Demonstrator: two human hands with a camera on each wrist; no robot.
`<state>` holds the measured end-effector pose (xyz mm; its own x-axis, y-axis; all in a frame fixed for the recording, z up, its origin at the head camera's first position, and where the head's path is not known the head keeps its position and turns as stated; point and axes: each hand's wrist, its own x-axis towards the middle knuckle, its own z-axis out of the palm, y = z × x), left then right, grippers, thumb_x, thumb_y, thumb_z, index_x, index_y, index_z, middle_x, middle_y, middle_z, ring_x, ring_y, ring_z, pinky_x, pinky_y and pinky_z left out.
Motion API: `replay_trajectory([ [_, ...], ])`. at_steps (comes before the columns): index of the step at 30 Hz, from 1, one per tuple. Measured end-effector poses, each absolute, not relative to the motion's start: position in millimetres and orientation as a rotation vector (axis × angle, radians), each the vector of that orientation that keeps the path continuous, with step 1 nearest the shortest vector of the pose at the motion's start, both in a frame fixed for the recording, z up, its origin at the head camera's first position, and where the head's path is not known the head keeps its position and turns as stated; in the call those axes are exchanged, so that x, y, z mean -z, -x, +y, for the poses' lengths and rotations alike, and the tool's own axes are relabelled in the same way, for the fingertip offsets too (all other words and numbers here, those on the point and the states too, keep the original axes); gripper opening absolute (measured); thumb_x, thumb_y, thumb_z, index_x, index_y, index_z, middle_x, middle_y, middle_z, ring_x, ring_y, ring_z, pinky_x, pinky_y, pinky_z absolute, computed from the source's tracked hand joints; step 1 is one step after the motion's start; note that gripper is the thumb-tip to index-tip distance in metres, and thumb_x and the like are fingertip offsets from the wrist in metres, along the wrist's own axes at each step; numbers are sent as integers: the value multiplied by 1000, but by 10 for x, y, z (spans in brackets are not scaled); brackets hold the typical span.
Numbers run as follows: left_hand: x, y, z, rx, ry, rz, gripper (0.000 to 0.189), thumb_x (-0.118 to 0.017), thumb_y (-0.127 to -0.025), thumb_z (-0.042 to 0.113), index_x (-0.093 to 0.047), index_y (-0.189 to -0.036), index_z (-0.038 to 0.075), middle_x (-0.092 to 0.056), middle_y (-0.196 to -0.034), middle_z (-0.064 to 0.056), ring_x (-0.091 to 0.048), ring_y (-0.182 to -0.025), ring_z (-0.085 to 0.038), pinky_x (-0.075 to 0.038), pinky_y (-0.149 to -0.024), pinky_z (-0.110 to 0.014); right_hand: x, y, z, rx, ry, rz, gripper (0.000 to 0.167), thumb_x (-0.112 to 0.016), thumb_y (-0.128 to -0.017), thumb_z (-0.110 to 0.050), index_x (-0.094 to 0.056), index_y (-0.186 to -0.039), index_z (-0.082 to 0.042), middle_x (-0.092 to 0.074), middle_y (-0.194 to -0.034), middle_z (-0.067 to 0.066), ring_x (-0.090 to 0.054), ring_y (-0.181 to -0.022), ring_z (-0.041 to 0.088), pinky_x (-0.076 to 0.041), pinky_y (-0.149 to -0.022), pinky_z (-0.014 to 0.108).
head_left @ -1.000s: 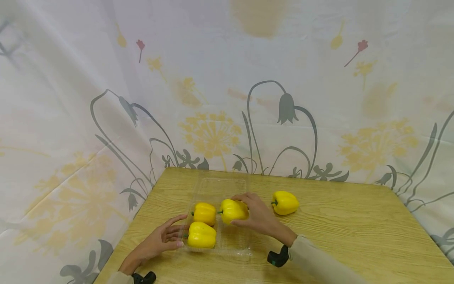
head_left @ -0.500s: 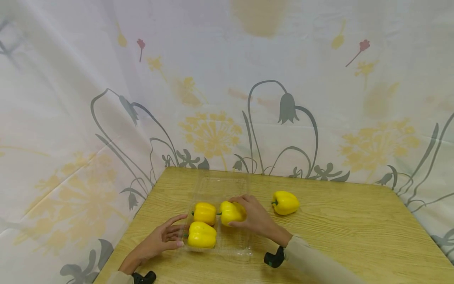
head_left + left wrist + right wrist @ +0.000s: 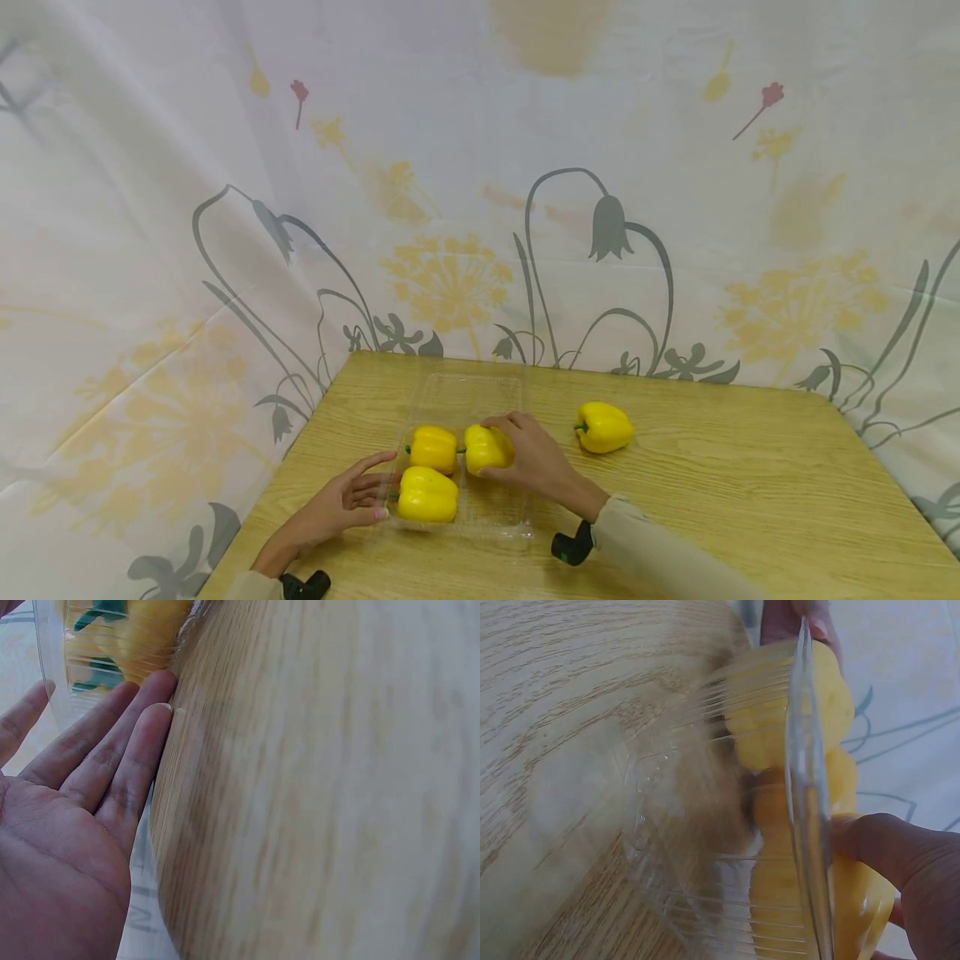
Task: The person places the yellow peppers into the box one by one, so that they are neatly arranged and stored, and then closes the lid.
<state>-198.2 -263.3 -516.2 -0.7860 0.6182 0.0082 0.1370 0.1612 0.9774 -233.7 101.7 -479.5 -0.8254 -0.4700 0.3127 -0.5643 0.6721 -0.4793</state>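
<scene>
A clear plastic clamshell box [image 3: 498,510] stands on the table with its lid [image 3: 471,393] folded back. Two yellow bell peppers lie in its left half, the rear bell pepper [image 3: 432,450] behind the front bell pepper [image 3: 427,496]. My right hand [image 3: 534,460] grips a third yellow bell pepper [image 3: 483,450] between thumb and fingers, in the back of the box's right half. In the right wrist view the thumb [image 3: 885,844] presses on that pepper. At the box's left wall, my left hand [image 3: 337,507] has its fingers extended; in the left wrist view its fingertips [image 3: 155,716] lie close to the ribbed plastic.
Another yellow bell pepper [image 3: 603,427] lies on the wooden table [image 3: 720,483], to the right of the box. A flower-printed curtain [image 3: 465,208] hangs behind and to the left of the table. Each wrist wears a black device.
My right hand has moved slightly left and lower with the bell pepper, nearer the rear pepper in the box. The left hand has stayed in place.
</scene>
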Motion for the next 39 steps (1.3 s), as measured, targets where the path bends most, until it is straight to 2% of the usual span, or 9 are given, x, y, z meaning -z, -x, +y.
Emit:
replay_trajectory([
  [6,5172,1988,-2639,-1659,-724,2052,73,-61,-104,7,-20,-165,11,-39,-157,-29,-47,-141,-36,-46,-105,-25,4805,2338,1004,-845,-846,-2748,63,-86,-85,-42,-62,-136,-14,-61,-127,10,-59,-113,29,-56,-89,49],
  [13,5179,1989,-2637,-1658,-729,2046,73,-60,-104,7,-20,-165,10,-38,-157,-30,-42,-142,-46,-47,-105,-26,4851,2336,978,-774,-816,-2789,65,-85,-85,-44,-61,-138,-13,-58,-129,11,-60,-114,29,-56,-91,48],
  [15,5181,1991,-2637,-1661,-731,2040,74,-60,-104,7,-19,-165,10,-38,-157,-31,-45,-141,-38,-47,-105,-27,4854,2335,975,-761,-820,-2783,66,-85,-85,-44,-62,-137,-11,-57,-129,12,-61,-112,29,-56,-90,47],
  [19,5183,1992,-2638,-1665,-738,2031,74,-60,-105,6,-19,-165,10,-37,-157,-31,-52,-136,-14,-47,-105,-27,4861,2336,980,-715,-845,-2786,66,-84,-86,-45,-62,-137,-10,-57,-126,11,-60,-110,27,-57,-89,44],
  [21,5182,1993,-2638,-1666,-741,2030,74,-60,-105,6,-19,-165,10,-37,-157,-32,-52,-133,-7,-47,-105,-27,4862,2338,984,-704,-864,-2784,67,-84,-86,-46,-62,-138,-10,-57,-125,10,-58,-110,26,-57,-90,44],
  [34,5178,1980,-2629,-1677,-728,2018,73,-60,-104,6,-19,-165,9,-37,-157,-31,-48,-140,-30,-47,-105,-28,4866,2349,994,-697,-898,-2774,67,-84,-87,-43,-62,-138,-6,-57,-129,12,-52,-116,29,-55,-92,45],
  [36,5181,1982,-2631,-1680,-728,2018,73,-60,-104,6,-19,-165,9,-37,-157,-31,-49,-139,-29,-47,-105,-27,4859,2350,998,-696,-905,-2773,66,-84,-87,-41,-63,-138,-5,-57,-129,13,-52,-116,30,-54,-92,46],
  [39,5184,1985,-2632,-1683,-735,2013,73,-60,-105,6,-19,-165,9,-37,-157,-32,-51,-137,-19,-47,-105,-27,4849,2350,1004,-701,-916,-2780,65,-85,-87,-40,-63,-138,-6,-57,-130,12,-51,-116,29,-54,-92,46],
])
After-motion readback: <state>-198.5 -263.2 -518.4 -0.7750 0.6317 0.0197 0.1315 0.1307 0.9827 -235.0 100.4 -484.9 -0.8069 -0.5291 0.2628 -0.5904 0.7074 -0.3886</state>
